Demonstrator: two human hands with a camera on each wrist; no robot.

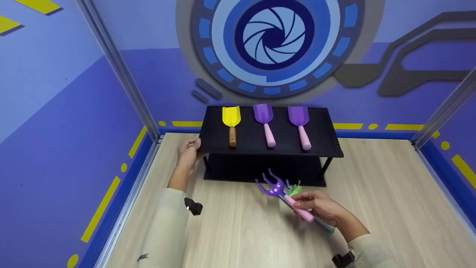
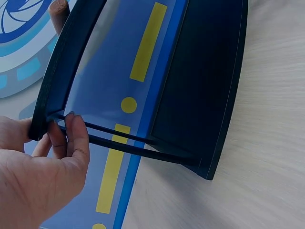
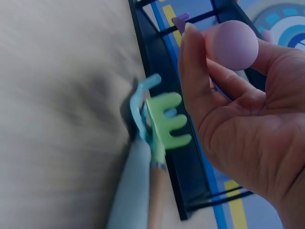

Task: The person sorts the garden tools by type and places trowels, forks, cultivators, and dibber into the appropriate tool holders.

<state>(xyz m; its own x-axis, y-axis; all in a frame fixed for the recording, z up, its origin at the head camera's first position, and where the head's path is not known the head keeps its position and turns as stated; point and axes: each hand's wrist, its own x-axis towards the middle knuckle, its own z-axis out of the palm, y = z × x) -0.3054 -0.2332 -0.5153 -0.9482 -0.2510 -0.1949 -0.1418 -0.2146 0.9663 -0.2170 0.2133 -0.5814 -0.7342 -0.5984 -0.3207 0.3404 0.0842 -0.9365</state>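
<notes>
By the shelf [image 1: 248, 138] left grip [image 1: 188, 154] clasps, right grip [image 1: 322, 206] pinches a fork [image 1: 276, 189]; only right wrist shows the wooden rake handle [image 3: 157, 198].

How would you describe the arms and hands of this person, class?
The left hand and right hand are gloveless. The left sleeve and right sleeve are pale beige; the left one bears a small dark mark. A small black device sits at each wrist.
</notes>
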